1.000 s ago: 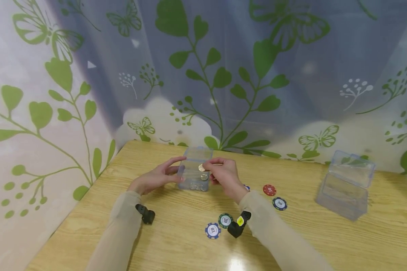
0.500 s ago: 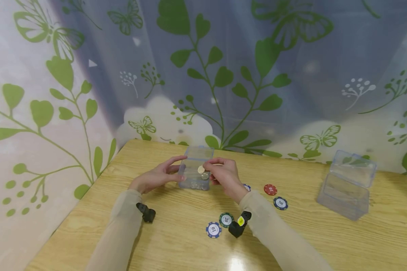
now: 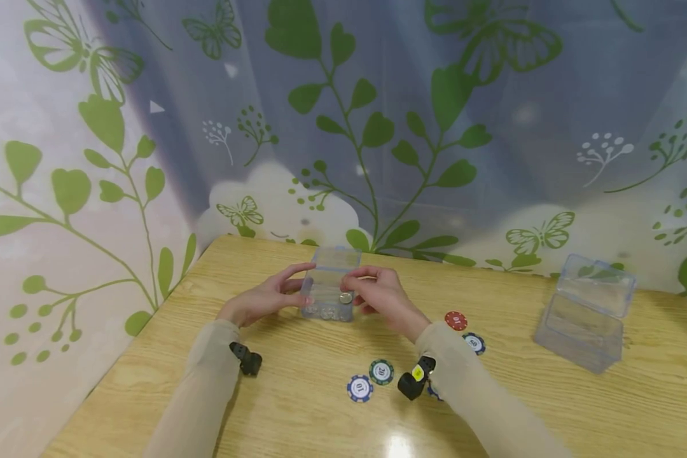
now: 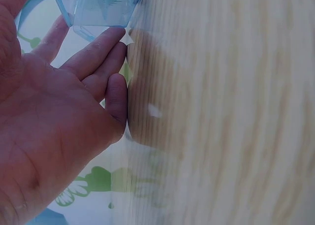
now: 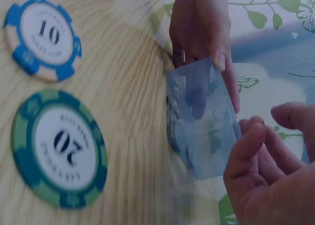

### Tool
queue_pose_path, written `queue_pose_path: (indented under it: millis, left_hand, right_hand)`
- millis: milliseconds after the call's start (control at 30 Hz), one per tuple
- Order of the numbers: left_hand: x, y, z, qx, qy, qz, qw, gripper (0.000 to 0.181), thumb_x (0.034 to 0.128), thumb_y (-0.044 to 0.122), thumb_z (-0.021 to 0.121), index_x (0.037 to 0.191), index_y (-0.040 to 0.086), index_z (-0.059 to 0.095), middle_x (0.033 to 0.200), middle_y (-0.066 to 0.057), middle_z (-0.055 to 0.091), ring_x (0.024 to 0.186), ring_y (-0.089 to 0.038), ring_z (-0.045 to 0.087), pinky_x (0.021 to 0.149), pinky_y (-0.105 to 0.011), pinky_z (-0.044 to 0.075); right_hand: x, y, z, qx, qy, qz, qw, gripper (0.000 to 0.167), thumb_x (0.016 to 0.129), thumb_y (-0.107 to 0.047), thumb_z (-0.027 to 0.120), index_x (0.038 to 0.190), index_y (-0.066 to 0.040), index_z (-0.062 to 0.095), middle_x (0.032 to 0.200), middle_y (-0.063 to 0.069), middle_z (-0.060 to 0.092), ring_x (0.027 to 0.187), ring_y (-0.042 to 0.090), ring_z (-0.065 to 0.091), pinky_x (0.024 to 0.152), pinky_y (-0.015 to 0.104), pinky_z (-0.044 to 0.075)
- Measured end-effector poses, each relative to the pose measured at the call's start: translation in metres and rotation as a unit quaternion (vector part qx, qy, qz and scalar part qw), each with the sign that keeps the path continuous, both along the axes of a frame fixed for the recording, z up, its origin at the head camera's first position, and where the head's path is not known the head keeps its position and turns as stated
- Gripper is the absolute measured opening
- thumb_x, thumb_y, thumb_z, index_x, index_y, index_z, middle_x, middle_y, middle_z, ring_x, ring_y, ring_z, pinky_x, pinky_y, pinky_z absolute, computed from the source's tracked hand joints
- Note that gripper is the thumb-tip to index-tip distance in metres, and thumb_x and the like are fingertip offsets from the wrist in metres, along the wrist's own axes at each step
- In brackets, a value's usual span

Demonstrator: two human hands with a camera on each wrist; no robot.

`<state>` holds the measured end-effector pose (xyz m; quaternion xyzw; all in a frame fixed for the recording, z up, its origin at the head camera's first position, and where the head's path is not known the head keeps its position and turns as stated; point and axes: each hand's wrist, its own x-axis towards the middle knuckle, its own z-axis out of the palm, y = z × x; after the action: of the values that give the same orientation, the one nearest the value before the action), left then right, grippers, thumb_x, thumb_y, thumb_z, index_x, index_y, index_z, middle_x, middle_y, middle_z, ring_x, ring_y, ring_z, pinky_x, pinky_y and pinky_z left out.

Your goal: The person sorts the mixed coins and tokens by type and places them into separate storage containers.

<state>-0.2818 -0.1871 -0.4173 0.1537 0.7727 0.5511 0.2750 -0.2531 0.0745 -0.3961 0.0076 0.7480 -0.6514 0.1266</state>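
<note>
Right grip [image 3: 380, 296] pinches coin [image 3: 345, 298], left grip [image 3: 268, 298] clasps open box [image 5: 216, 136]; other coins [image 3: 329, 313] already inside, at least this one seemingly left.

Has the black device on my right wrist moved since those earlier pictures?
Yes, rightward: the black device now shows just clear of the green 20 chip in the head view, where earlier it overlapped that chip's edge.

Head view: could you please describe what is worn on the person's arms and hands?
Both arms are in plain, light beige sleeves. A small black device sits at each wrist; the right one bears a yellow label. The left hand and right hand are bare.
</note>
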Motion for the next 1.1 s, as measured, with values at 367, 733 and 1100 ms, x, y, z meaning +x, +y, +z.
queue_pose_path:
  millis: [367,733,1100]
  left_hand:
    - [-0.003,0.004,-0.001,0.007,0.013,-0.010,0.9998,0.083,0.0986,0.023,0.070,0.164,0.031,0.020,0.170,-0.016,0.023,0.158,-0.034,0.021,0.123,-0.068,0.016]
    - [-0.001,0.006,0.005,-0.057,0.059,-0.006,0.9966,0.084,0.0950,0.031,0.073,0.163,0.028,0.023,0.170,-0.017,0.023,0.158,-0.038,0.020,0.123,-0.065,0.022]
    - [0.021,-0.004,0.018,-0.107,0.169,0.049,0.9785,0.071,0.1002,0.030,0.067,0.160,0.019,0.032,0.169,-0.015,0.025,0.153,-0.047,0.027,0.118,-0.066,0.032]
  right_hand:
    - [0.013,0.040,0.014,0.131,0.088,0.087,0.9836,0.027,0.098,-0.025,0.069,0.119,-0.009,0.071,0.111,0.018,0.074,0.091,0.038,0.070,0.068,0.041,0.058]
    - [0.038,0.093,0.032,0.214,0.200,0.114,0.9492,0.021,0.100,-0.026,0.067,0.116,-0.014,0.073,0.109,0.005,0.075,0.087,0.020,0.070,0.077,0.035,0.057]
    - [0.062,0.158,0.059,0.272,0.227,0.052,0.9335,0.025,0.100,-0.032,0.067,0.118,-0.015,0.072,0.105,0.005,0.075,0.085,0.014,0.068,0.068,0.027,0.054]
